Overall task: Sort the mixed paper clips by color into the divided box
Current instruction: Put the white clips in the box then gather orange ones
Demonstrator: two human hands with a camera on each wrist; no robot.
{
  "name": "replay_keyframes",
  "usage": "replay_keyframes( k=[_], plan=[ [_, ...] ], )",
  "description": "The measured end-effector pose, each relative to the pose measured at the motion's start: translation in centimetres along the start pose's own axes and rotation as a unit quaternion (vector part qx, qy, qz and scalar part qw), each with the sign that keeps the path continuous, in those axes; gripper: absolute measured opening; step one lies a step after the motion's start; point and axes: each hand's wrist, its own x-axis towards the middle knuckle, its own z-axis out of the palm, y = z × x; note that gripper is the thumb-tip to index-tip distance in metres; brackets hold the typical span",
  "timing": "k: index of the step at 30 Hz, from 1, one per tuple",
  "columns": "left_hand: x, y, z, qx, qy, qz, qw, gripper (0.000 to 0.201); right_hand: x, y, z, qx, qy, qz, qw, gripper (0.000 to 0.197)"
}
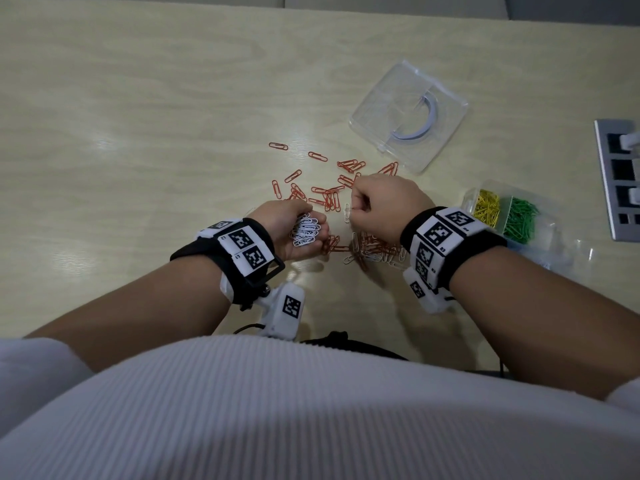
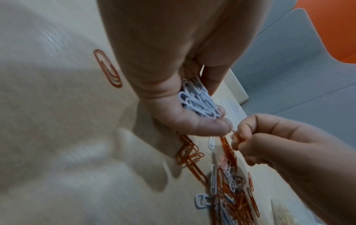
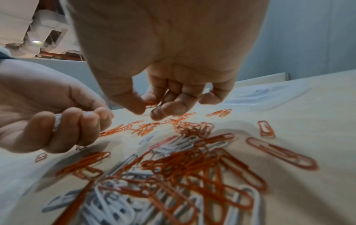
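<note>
Left hand [image 1: 289,226] cups white clips [image 1: 305,230]; right hand [image 1: 384,206] pinches orange clip [image 2: 237,137]. No legible writing.

Glossy pale wood-grain table [image 1: 138,98]; clear plastic lid [image 1: 408,116].

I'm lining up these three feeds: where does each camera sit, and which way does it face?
Head: looks down on the wooden table, both forearms, white top, clear divided box.
Left wrist: looks along the left hand cupping white paper clips.
Right wrist: looks along the right hand, an orange paper clip in its grip.
All share the mixed orange-and-white clip pile.
</note>
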Motion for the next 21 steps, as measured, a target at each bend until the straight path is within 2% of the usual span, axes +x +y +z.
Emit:
replay_keyframes(
  k=[2, 5, 7, 10, 15, 18, 21],
  plan=[
    [0.1, 0.0, 0.0, 0.000, 0.001, 0.000, 1.000, 0.037, 0.3, 0.1, 0.1, 0.007, 0.063, 0.015, 0.998, 0.003],
    [0.3, 0.0, -0.1, -0.001, 0.001, -0.003, 1.000, 0.037, 0.7, 0.2, 0.6, -0.042, 0.135, 0.027, 0.990, 0.020],
    [0.3, -0.1, -0.1, 0.000, 0.002, -0.006, 1.000, 0.036, 0.8, -0.2, 0.9, -0.072, 0.110, 0.028, 0.991, 0.020],
    [0.3, -0.1, -0.1, 0.001, 0.004, -0.010, 1.000, 0.037, 0.7, -0.7, 1.9, -0.135, 0.026, 0.032, 0.990, 0.032],
    [0.3, 0.0, 0.2, 0.017, 0.012, -0.011, 1.000, 0.039, 0.5, -1.1, 2.5, -0.175, 0.015, 0.006, 0.984, 0.025],
    [0.3, 0.0, 0.4, 0.030, 0.015, -0.001, 0.999, 0.038, 0.3, -1.1, 1.3, -0.067, 0.024, -0.008, 0.997, 0.010],
    [0.4, 0.0, 1.0, 0.033, 0.031, 0.006, 0.999, 0.025, -0.4, -1.7, 0.4, 0.058, -0.008, -0.090, 0.994, 0.008]
  ],
)
